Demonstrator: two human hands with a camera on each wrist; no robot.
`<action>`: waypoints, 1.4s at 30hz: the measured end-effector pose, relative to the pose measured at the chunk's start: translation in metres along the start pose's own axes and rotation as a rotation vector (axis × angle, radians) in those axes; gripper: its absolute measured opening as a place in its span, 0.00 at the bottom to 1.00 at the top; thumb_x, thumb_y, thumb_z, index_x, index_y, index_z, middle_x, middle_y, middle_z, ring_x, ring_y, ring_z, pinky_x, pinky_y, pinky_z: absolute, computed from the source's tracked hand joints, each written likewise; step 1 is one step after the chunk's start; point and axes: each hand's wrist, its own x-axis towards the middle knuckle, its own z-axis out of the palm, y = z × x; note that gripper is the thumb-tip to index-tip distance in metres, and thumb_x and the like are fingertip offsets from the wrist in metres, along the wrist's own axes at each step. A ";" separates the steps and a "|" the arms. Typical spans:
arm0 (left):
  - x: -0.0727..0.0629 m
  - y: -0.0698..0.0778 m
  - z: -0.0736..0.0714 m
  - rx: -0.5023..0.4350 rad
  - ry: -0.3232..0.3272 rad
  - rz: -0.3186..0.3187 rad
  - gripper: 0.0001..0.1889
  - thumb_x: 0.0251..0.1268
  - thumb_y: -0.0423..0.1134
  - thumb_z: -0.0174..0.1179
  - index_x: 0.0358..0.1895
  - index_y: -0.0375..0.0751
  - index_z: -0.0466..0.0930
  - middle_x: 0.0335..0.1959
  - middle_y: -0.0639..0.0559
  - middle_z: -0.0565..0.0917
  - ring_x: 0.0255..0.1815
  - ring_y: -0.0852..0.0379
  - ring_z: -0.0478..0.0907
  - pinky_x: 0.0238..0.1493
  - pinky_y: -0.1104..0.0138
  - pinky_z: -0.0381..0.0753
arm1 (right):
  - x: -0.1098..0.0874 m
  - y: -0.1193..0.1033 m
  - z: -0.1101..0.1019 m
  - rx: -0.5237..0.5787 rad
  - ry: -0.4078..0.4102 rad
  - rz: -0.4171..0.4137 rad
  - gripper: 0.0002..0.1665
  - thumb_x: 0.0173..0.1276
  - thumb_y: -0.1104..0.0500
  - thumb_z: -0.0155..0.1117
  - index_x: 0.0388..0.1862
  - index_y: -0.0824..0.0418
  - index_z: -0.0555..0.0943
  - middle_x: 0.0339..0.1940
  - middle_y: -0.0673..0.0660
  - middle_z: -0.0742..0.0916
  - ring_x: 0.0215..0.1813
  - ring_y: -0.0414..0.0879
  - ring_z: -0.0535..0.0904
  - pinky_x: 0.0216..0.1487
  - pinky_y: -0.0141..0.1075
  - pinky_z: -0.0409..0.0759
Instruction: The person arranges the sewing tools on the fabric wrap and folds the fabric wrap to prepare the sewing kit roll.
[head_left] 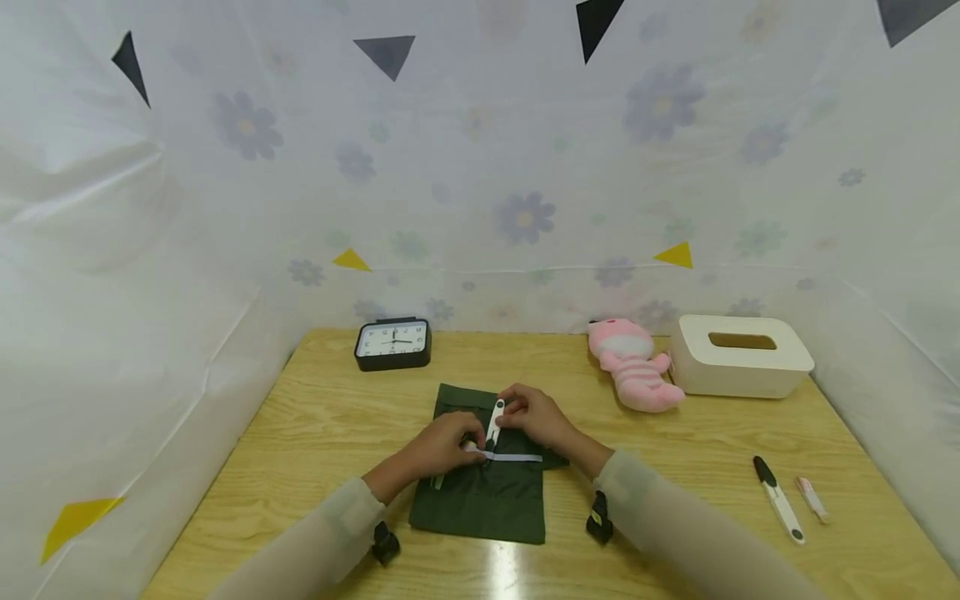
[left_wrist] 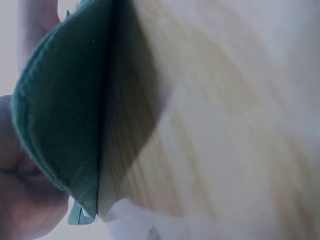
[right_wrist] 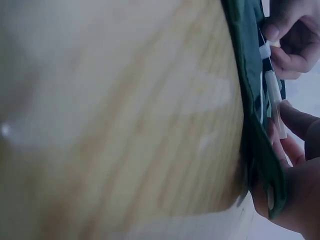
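Note:
A dark green cloth organizer lies unfolded on the table, a white elastic band running across it. My right hand pinches the upper end of a slim white-handled tool with a black lower part. The tool slants over the cloth, its lower end at the band. My left hand pinches the band beside that end. In the right wrist view, the white tool lies along the cloth between both hands. The left wrist view mostly shows the green cloth's edge; the fingertips are hidden there.
At the right lie a white tool with a black cover and a small pink-and-white item. Along the back stand a black-framed clock, a pink plush toy and a white tissue box. Patterned white sheeting encloses the table.

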 end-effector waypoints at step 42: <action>-0.002 -0.004 -0.002 -0.093 -0.024 -0.030 0.05 0.68 0.43 0.70 0.39 0.52 0.82 0.38 0.61 0.81 0.37 0.65 0.76 0.41 0.66 0.78 | 0.001 -0.005 0.006 -0.216 -0.282 -0.144 0.04 0.70 0.58 0.73 0.40 0.54 0.92 0.38 0.47 0.91 0.39 0.37 0.83 0.42 0.36 0.81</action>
